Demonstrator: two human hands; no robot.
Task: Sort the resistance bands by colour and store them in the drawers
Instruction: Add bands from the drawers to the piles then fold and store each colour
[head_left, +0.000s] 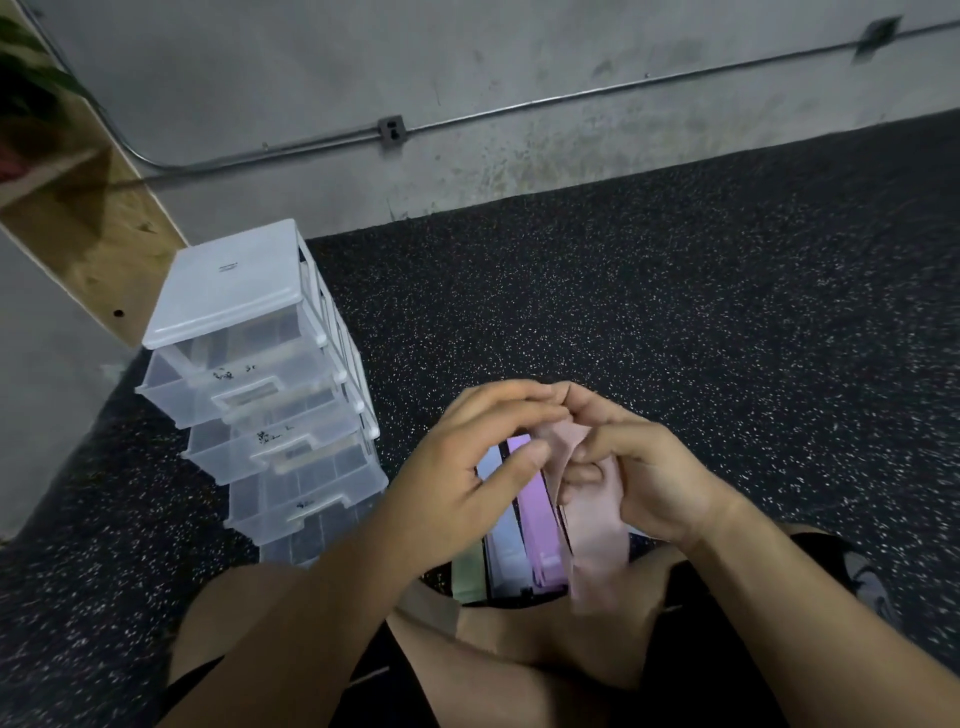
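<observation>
A pale pink resistance band (597, 530) hangs between both hands above the floor. My left hand (467, 467) pinches its upper edge with thumb and fingertips. My right hand (639, 467) grips the band from the right side. Under the hands, a purple band (540, 535), a light blue band (501, 540) and a pale green band (467, 571) lie side by side on the floor. A clear plastic drawer tower (260, 374) stands to the left, with its upper drawers pulled partly out.
Black speckled rubber floor (675, 312) spreads ahead and to the right. A grey concrete wall (467, 78) with a metal conduit closes the back. A slanted wooden board (93, 223) leans at the far left. My bare knees fill the bottom of the view.
</observation>
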